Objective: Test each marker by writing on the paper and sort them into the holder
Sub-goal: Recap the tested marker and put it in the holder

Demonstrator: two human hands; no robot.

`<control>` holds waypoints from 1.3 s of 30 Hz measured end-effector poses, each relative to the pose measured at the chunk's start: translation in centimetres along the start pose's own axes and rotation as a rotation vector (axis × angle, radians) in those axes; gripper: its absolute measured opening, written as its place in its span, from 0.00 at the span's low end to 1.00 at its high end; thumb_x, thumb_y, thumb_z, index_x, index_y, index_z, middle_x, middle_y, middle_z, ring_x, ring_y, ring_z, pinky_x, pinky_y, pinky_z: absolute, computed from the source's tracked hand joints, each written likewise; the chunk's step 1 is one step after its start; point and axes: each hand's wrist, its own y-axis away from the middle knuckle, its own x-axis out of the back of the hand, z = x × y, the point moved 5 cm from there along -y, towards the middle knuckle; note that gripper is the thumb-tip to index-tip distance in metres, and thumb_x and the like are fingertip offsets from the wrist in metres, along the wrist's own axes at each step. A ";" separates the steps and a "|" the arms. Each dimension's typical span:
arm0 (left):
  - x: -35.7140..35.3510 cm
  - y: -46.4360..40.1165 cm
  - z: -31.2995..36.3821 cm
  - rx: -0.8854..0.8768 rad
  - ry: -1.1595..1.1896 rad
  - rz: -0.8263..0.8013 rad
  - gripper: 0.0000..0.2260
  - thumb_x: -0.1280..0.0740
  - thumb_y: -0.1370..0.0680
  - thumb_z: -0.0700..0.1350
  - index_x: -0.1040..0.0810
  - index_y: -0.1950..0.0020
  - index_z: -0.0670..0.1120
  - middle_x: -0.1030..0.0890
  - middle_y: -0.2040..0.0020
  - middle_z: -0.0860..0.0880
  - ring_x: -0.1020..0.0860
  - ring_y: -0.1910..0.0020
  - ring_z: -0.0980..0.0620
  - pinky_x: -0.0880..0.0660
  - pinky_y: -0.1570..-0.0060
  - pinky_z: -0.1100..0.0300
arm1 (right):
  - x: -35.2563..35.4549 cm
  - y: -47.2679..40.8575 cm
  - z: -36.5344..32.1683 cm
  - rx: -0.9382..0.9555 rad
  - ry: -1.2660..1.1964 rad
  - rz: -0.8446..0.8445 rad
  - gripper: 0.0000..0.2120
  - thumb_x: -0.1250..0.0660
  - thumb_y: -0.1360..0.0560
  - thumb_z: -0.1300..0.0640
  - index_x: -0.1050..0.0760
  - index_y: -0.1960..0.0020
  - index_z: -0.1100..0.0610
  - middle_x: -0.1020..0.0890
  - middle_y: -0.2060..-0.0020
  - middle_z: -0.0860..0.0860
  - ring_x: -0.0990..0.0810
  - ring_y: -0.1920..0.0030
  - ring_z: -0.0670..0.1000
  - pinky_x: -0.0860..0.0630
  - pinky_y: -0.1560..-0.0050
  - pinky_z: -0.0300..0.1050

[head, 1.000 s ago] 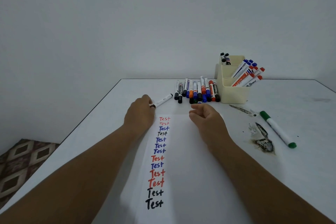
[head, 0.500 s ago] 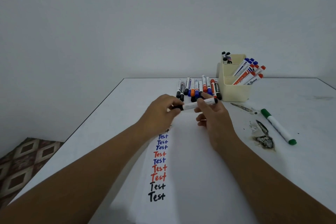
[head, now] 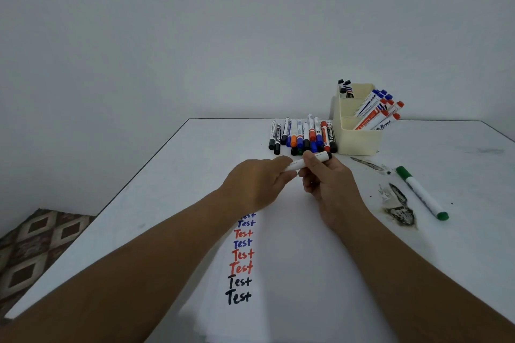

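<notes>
Both hands hold one white marker with a black end level above the paper. My left hand grips its left end, which is hidden in my fingers. My right hand pinches its right part near the black end. A column of "Test" words in black, red and blue runs down the paper. A row of several markers lies just beyond my hands. The cream holder stands to the right, with blue, red and black markers in separate compartments.
A green-capped marker lies on the table at the right. Beside it are dark scorched patches and a torn scrap. The white table's left edge drops to a patterned floor. A plain wall is behind.
My left hand picked up the marker from the table's left side and carried it to the centre. My right hand rose and took hold of its other end.
</notes>
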 end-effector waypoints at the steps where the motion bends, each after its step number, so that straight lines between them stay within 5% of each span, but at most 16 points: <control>1: 0.1 0.0 0.0 0.000 -0.010 0.013 0.14 0.42 0.16 0.56 0.23 0.40 0.50 0.26 0.67 0.54 0.29 0.71 0.52 0.37 0.70 0.61 | 0.0 0.0 0.0 -0.004 -0.019 0.002 0.11 0.30 0.21 0.53 0.20 0.48 0.61 0.19 0.66 0.55 0.27 0.68 0.49 0.29 0.64 0.46; 5: 0.2 -0.4 -1.3 0.103 -0.020 -0.048 0.19 0.41 0.20 0.65 0.23 0.37 0.57 0.26 0.65 0.56 0.25 0.66 0.53 0.35 0.67 0.60 | 0.1 0.1 -0.1 0.006 -0.042 0.018 0.09 0.31 0.20 0.54 0.20 0.47 0.60 0.20 0.66 0.55 0.27 0.68 0.48 0.29 0.65 0.45; 9: -0.3 0.3 -4.4 0.298 0.148 -0.233 0.44 0.42 0.30 0.77 0.48 0.20 0.57 0.27 0.44 0.52 0.27 0.46 0.52 0.26 0.47 0.52 | 0.7 -0.3 0.1 -0.017 -0.094 0.139 0.08 0.31 0.20 0.51 0.22 0.51 0.57 0.21 0.67 0.52 0.26 0.67 0.47 0.27 0.65 0.45; 12: -0.3 1.0 -7.7 0.376 0.136 -0.257 0.48 0.45 0.30 0.78 0.54 0.18 0.54 0.32 0.28 0.49 0.36 0.29 0.49 0.35 0.30 0.48 | 0.9 -0.6 0.2 -0.034 -0.104 0.176 0.08 0.31 0.19 0.51 0.23 0.50 0.55 0.21 0.67 0.51 0.26 0.67 0.47 0.27 0.64 0.44; 15: -1.0 0.9 -9.3 0.379 0.033 -0.368 0.52 0.52 0.34 0.80 0.53 0.18 0.50 0.39 0.23 0.48 0.42 0.25 0.46 0.41 0.27 0.49 | 0.8 -0.8 0.3 -0.039 -0.090 0.175 0.08 0.31 0.19 0.50 0.23 0.50 0.55 0.22 0.67 0.51 0.26 0.67 0.47 0.27 0.65 0.44; 18: -1.9 1.1 -9.6 0.323 -0.078 -0.481 0.51 0.54 0.34 0.80 0.49 0.18 0.50 0.41 0.22 0.50 0.41 0.25 0.46 0.40 0.28 0.49 | 0.7 -0.8 0.3 -0.037 -0.075 0.178 0.08 0.31 0.20 0.50 0.23 0.50 0.55 0.21 0.67 0.51 0.26 0.67 0.48 0.26 0.64 0.45; 22: -2.0 1.6 -9.9 0.322 -0.030 -0.419 0.43 0.46 0.25 0.74 0.53 0.18 0.52 0.40 0.22 0.51 0.41 0.25 0.45 0.41 0.28 0.48 | 0.6 -0.6 0.2 -0.033 -0.065 0.177 0.08 0.31 0.20 0.50 0.23 0.50 0.55 0.22 0.66 0.52 0.26 0.67 0.47 0.26 0.64 0.44; 32: 0.7 6.7 -8.7 0.201 0.078 -0.429 0.35 0.42 0.24 0.72 0.47 0.20 0.64 0.52 0.19 0.59 0.53 0.21 0.54 0.50 0.23 0.51 | 0.2 -0.1 -0.1 -0.020 -0.010 0.148 0.08 0.32 0.20 0.48 0.23 0.49 0.52 0.22 0.59 0.52 0.26 0.62 0.48 0.25 0.58 0.46; 39: 0.6 9.2 -8.1 0.203 0.029 -0.423 0.34 0.48 0.25 0.75 0.40 0.22 0.63 0.43 0.19 0.53 0.44 0.21 0.50 0.46 0.24 0.51 | -1.0 0.4 -0.6 -0.015 0.063 0.115 0.17 0.39 0.16 0.48 0.28 0.39 0.62 0.18 0.57 0.60 0.16 0.62 0.54 0.17 0.60 0.49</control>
